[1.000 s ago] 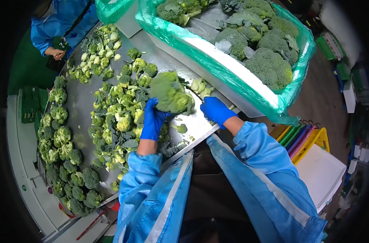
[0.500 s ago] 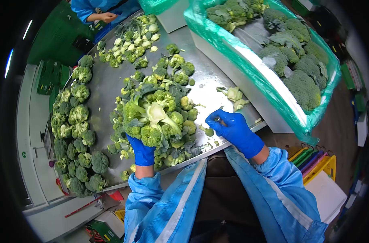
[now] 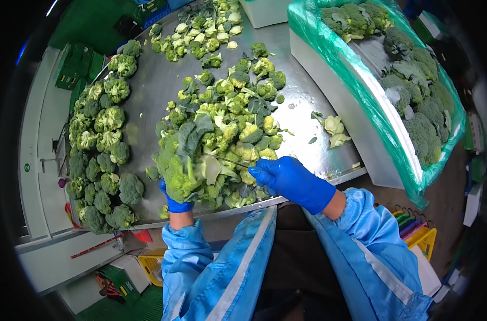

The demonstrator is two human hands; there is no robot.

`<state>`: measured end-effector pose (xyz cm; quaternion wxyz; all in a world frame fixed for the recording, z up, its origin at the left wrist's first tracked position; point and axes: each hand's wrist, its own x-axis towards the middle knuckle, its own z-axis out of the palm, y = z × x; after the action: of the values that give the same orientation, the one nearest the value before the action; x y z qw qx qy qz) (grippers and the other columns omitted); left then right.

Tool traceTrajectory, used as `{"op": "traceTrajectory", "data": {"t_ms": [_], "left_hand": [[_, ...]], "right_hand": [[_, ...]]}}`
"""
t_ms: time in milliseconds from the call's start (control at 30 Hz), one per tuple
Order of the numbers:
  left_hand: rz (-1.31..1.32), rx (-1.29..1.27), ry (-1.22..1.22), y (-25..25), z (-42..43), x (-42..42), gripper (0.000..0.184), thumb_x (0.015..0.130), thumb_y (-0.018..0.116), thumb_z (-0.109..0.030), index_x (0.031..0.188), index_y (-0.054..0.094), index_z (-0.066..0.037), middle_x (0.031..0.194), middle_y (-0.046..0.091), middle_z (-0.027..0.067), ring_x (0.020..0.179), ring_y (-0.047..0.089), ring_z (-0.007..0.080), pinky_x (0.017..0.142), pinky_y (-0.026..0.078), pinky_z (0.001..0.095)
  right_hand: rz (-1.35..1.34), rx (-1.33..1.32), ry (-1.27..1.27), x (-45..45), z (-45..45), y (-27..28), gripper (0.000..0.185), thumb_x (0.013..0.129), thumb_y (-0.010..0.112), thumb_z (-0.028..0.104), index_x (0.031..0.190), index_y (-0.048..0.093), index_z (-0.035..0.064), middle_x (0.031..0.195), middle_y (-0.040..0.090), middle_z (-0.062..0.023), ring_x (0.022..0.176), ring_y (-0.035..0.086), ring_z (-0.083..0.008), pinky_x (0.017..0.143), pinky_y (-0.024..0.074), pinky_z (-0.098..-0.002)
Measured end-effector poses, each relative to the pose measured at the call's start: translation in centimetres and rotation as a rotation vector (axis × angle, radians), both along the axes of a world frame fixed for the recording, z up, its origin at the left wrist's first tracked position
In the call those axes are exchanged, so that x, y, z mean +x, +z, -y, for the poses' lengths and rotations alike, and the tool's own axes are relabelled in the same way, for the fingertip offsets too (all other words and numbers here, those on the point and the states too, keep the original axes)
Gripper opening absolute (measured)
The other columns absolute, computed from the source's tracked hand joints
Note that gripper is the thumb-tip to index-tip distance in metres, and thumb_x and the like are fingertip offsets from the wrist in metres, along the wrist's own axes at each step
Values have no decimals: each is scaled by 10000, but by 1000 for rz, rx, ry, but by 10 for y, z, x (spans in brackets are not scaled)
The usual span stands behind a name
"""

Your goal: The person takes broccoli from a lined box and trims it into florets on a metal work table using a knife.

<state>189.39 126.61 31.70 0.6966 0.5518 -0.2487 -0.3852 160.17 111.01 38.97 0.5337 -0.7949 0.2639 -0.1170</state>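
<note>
My left hand, in a blue glove, is wrapped round a large broccoli head from below, its fingers mostly hidden. The head is tilted, its cut stalk facing right and a big leaf on top. My blue-gloved right hand is closed on a thin-bladed knife; its handle is hidden in the fist. The blade points left, its tip at the stalk side of the head. Just behind and right of the head lies a pile of cut broccoli florets.
Whole broccoli heads line the left edge of the metal table. Pale stalk pieces lie at the back, and trimmed pieces sit to the right. A white crate lined with green plastic holds more broccoli at the right.
My right hand has moved left, bringing the knife to the broccoli head. The head has turned in my left hand, so its stalk now faces right. The view has shifted.
</note>
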Motion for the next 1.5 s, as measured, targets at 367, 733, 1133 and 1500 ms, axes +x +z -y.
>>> {"op": "traceTrajectory", "data": {"t_ms": [367,733,1133,1500], "left_hand": [[-184,47,136,14,2,-34,439,924,413,-322,1276,485,-70,1264,531,126,1106,560,294,921,486,453],[-564,-160,192,9,-13,-17,522,865,496,-382,1278,482,-63,1250,542,143,1122,542,317,949,450,502],[-850,-110,163,37,2,-46,548,804,531,-325,1285,478,-68,1284,523,144,1160,521,328,993,420,508],[-854,33,80,62,-9,-22,535,782,524,-302,1276,491,-98,1237,555,131,1122,542,337,966,420,548]], "right_hand": [[-177,-2,14,37,8,-32,467,941,445,463,784,607,54,634,615,-114,591,606,-293,599,475,-388],[-183,634,-12,55,2,-26,584,948,426,503,694,639,22,523,544,-47,424,489,-123,432,416,-288],[-97,-533,-10,43,20,-45,414,925,469,446,780,560,69,608,574,-158,573,586,-351,535,464,-440],[90,-658,160,41,45,7,411,867,552,481,691,525,111,604,520,-102,518,542,-312,474,422,-416]]}}
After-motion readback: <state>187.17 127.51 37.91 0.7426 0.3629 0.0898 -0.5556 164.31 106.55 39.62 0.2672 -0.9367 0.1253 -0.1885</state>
